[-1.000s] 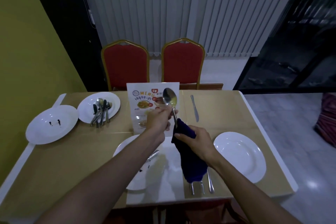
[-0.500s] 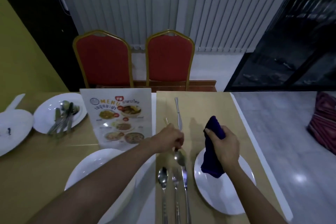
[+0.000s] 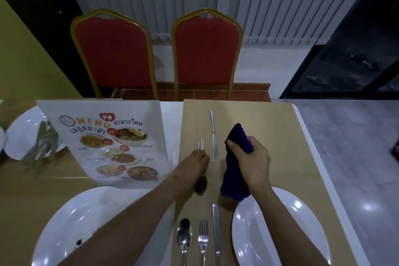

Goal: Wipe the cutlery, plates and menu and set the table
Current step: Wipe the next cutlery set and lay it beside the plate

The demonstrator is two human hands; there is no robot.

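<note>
My left hand (image 3: 197, 164) is shut on a spoon (image 3: 201, 144), low over the brown mat; only the handle tip shows beyond my fingers, just left of the far knife (image 3: 213, 136). Gripped in my right hand (image 3: 251, 161) is a dark blue cloth (image 3: 236, 170), which hangs down to the rim of the right white plate (image 3: 259, 237). A spoon (image 3: 184, 237), a fork (image 3: 203, 241) and a knife (image 3: 216, 235) lie side by side at the near edge. The menu (image 3: 116, 142) stands to the left.
A near-left white plate (image 3: 71, 227) carries dark specks. At the far left, another plate (image 3: 19, 134) holds several pieces of cutlery. Two red chairs (image 3: 205, 49) stand behind the table. The table's right edge (image 3: 319, 164) borders grey floor.
The spoon came down from in front of the menu. My left hand then carried it from the near cutlery row to beside the far knife. My right hand moved off with the cloth.
</note>
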